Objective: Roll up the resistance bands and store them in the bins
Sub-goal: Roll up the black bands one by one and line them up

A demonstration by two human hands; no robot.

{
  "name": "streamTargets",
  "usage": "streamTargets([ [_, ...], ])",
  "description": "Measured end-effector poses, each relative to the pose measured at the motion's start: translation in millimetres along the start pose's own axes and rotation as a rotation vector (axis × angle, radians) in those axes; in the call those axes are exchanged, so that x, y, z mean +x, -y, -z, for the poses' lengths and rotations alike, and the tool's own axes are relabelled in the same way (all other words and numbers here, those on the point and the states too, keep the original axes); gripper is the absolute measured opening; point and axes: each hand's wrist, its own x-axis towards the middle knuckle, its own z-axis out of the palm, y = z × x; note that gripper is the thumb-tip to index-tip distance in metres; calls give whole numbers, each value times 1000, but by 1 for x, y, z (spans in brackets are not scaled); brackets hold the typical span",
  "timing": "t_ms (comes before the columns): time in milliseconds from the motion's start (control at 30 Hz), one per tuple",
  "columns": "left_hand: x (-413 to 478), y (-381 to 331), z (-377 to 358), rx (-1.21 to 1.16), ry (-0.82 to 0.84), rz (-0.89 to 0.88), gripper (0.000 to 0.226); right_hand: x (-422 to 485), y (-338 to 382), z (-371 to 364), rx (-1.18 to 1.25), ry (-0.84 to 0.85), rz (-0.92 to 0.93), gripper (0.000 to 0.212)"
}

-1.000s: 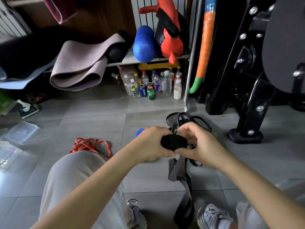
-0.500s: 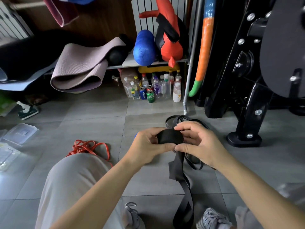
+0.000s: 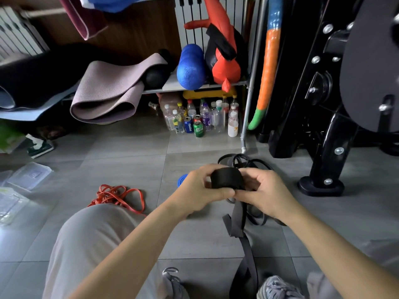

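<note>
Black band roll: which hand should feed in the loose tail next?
Probably the right hand: the tail hangs down just beneath it, while the left hand already pinches the roll and can steady it.

Resistance bands, bins, cans: count

One black roll (image 3: 226, 177); one orange band (image 3: 117, 196); two clear bins (image 3: 29, 175) (image 3: 9, 203); three cans (image 3: 198, 128).

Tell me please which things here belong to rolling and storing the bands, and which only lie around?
Belong to the job:
black band roll, held by left hand and right hand
orange bands
clear bins

Just lying about:
bottles and cans
blue foam roller
folded mat
</note>
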Motion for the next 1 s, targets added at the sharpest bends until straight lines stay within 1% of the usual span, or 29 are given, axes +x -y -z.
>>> streamTargets([
  [33, 1, -4, 5, 274, -6, -37, 49, 1, 0, 1, -72, 4, -4, 33],
  [67, 3, -8, 9, 485, -9, -66, 58, 2, 0, 1, -149, 9, -4, 31],
  [100, 3, -12, 12, 615, -5, -82, 64, 3, 1, 1, -222, 18, -3, 27],
  [133, 4, -15, 14, 692, 2, -106, 64, 4, 3, 0, -283, 28, 0, 26],
  [167, 5, -17, 14, 749, 17, -132, 60, 4, 5, -1, -329, 36, 6, 25],
  [233, 6, -20, 10, 848, 64, -171, 44, 3, 9, -2, -393, 41, 40, 20],
  [300, 6, -19, 8, 872, 63, -201, 33, 1, 12, -1, -429, 20, 83, 20],
  [333, 6, -17, 9, 822, 41, -210, 29, 1, 13, 0, -421, 8, 92, 23],
  [400, 4, -14, 15, 615, 3, -193, 24, 2, 14, 5, -344, 20, 81, 33],
  [467, -1, -14, 24, 359, -17, -168, 34, 3, 12, 10, -271, 63, 51, 39],
  [533, -5, -15, 33, 149, -21, -174, 41, 3, 10, 11, -209, 65, 29, 38],
  [600, -7, -16, 38, -37, -4, -180, 38, 3, 12, 9, -65, 54, 24, 35],
  [700, -10, -16, 40, -256, -4, -163, 43, 4, 22, 0, 103, 61, 102, 36],
  [733, -9, -16, 40, -307, -16, -153, 44, 6, 28, -3, 153, 64, 117, 37],
  [800, -8, -17, 43, -371, -34, -141, 40, 11, 38, -5, 187, 61, 137, 37],
  [867, -9, -19, 47, -397, -49, -136, 39, 15, 46, -5, 132, 20, 166, 37],
  [933, -13, -20, 54, -398, -78, -142, 42, 20, 52, -4, 54, -22, 165, 39],
  [1000, -17, -18, 59, -413, -86, -149, 44, 23, 57, -5, -26, 4, 140, 37],
])
